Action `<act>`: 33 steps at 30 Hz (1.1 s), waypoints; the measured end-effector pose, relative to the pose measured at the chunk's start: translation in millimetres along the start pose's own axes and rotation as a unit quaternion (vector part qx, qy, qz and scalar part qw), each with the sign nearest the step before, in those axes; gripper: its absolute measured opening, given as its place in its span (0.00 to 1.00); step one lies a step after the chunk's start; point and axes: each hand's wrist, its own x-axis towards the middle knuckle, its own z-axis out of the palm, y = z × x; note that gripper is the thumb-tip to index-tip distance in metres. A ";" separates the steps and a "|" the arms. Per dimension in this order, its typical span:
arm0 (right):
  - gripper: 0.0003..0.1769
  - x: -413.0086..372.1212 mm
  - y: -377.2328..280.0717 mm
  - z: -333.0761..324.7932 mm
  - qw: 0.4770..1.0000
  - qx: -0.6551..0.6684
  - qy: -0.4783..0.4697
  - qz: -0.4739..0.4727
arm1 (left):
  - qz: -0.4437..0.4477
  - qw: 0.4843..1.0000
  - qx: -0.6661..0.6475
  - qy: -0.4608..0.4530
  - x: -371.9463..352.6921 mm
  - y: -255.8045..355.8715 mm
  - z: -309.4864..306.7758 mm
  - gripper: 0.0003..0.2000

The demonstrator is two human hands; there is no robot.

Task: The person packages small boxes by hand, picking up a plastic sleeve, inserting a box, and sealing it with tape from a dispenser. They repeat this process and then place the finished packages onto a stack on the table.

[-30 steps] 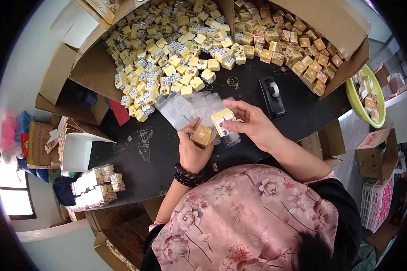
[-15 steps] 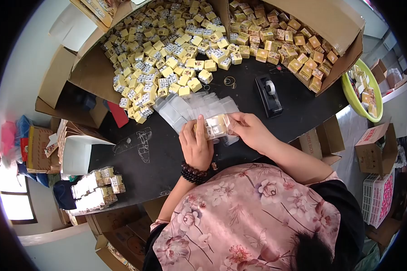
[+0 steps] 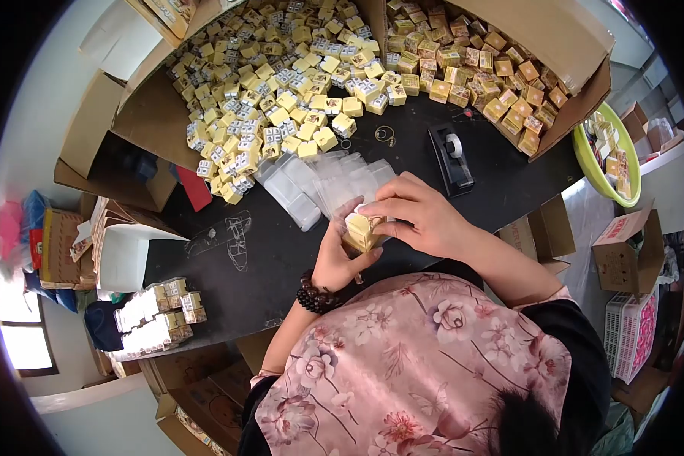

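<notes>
My left hand (image 3: 334,254) is closed around a small yellow box pack (image 3: 359,234), thumb on its near side. The pack stands tilted, with a pale end facing up. At that upper end my right hand (image 3: 429,216) is closed, with its fingers bent and pinching at the edge. Whether clear film covers the pack is hard to make out. Just beyond my hands, clear plastic sleeves (image 3: 289,191) lie overlapping on the black table (image 3: 273,251).
Many yellow boxes (image 3: 281,118) spill from a carton at the back, with orange-yellow ones (image 3: 513,110) to the right. A tape dispenser (image 3: 450,159) stands on the table. Wrapped packs (image 3: 159,315) are stacked at left. A green basin (image 3: 612,156) sits at right.
The pack has turned from lying flat between both hands to standing end up in my left hand. My right hand has shifted over onto its upper end.
</notes>
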 end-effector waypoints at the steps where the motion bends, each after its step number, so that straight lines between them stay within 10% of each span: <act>1: 0.09 1.6 0.2 -1.8 0.999 -0.012 -0.011 -0.038 | -0.001 1.000 -0.001 0.002 -0.9 5.8 0.5 0.41; 33: 0.09 7.7 6.8 -10.5 0.998 -0.041 0.003 -0.039 | -0.049 0.997 -0.006 -0.056 3.6 21.9 -2.4 0.41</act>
